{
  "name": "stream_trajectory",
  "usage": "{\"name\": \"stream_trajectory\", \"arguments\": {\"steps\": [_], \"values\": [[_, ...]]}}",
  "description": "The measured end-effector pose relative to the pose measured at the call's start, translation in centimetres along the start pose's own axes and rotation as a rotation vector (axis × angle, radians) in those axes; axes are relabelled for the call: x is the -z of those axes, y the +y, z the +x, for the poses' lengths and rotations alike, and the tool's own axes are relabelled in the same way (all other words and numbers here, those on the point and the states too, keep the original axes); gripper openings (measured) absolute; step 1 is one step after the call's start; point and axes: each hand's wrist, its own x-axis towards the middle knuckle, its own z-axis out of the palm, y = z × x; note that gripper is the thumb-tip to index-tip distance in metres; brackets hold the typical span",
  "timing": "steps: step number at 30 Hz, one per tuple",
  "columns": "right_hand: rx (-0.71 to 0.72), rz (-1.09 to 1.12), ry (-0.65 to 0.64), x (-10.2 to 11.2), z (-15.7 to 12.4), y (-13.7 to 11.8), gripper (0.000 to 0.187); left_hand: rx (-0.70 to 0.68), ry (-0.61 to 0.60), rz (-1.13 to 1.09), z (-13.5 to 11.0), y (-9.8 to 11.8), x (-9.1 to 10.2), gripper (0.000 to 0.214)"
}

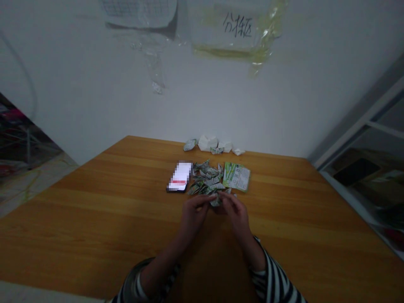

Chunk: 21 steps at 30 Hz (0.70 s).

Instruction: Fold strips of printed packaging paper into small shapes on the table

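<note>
Just in front of the folded-paper pile (208, 182), left hand (193, 213) and right hand (235, 212) pinch a printed piece (216, 202), likely steadying it.

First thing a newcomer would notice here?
Probably the phone, its bright screen blurred into blocks, lying just left of a heap of folded printed pieces on the wooden table. Next, the left hand and right hand, fingertips together at a small printed piece in front of that heap. Then the handwritten sheet taped to the wall above.
</note>
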Motion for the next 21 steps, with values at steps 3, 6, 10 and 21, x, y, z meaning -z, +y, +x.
{"name": "stream_trajectory", "arguments": {"steps": [3,6,10,21], "values": [[-0.081,0.081,0.018,-0.4,0.1,0.1,0.040,-0.027,-0.030,0.018,-0.2,0.2,-0.2,0.026],[-0.095,0.072,0.092,-0.1,0.4,0.6,0.039,0.064,-0.150,-0.088,-0.2,0.4,-0.5,0.024],[-0.076,0.007,0.100,0.4,0.5,1.3,0.035,0.222,-0.147,-0.205,0.0,-0.1,-0.8,0.032],[-0.270,0.021,-0.090,0.3,0.5,0.8,0.038,0.188,-0.080,0.020,0.3,-1.3,-0.1,0.019]]}}
